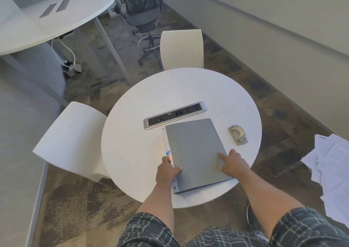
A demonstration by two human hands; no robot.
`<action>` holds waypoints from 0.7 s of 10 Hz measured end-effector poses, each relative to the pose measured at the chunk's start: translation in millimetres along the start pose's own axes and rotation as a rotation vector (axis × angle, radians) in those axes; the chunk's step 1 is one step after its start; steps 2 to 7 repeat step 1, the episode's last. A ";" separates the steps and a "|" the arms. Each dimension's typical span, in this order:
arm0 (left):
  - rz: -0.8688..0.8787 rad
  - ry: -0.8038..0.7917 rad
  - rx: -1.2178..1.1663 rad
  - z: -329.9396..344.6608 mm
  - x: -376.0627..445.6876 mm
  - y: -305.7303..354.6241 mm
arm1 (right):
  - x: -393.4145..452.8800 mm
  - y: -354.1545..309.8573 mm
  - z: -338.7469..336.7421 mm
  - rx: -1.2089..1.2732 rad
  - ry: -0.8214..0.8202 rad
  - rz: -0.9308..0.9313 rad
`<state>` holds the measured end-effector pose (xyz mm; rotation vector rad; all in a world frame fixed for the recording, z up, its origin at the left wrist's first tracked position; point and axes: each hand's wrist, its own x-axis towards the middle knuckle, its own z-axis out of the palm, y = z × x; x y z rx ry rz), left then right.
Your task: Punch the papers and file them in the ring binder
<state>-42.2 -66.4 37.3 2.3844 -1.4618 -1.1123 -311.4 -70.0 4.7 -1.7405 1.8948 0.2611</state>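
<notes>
I see the binder (196,152) lying shut and flat on the round worktop (132,133), reaching from the power strip (175,114) at the middle to the near edge. My left hand (168,173) sits at the binder's near left corner, by the spine, thumb on the cover and fingers out of sight along the spine, so I cannot tell how firmly they grip. My right hand (234,163) rests on the cover near its right edge, fingers (221,155) spread and flat, clamped on nothing. The punch (238,135) stands untouched toward the worktop's right edge, apart from the binder. The papers (332,171) lie in a loose heap on the floor to the right, off the worktop. I judge the task barely begun: nothing looks punched or filed, and opening the binder, fetching and punching sheets, and filing all remain.
</notes>
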 end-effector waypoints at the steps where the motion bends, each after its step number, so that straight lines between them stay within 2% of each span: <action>1: 0.058 0.094 0.187 0.8 -1.3 10.3 | -2.4 -2.9 -9.6 -0.075 0.068 -0.044; 7: 0.058 0.094 0.187 0.8 -1.3 10.3 | -2.4 -2.9 -9.6 -0.075 0.068 -0.044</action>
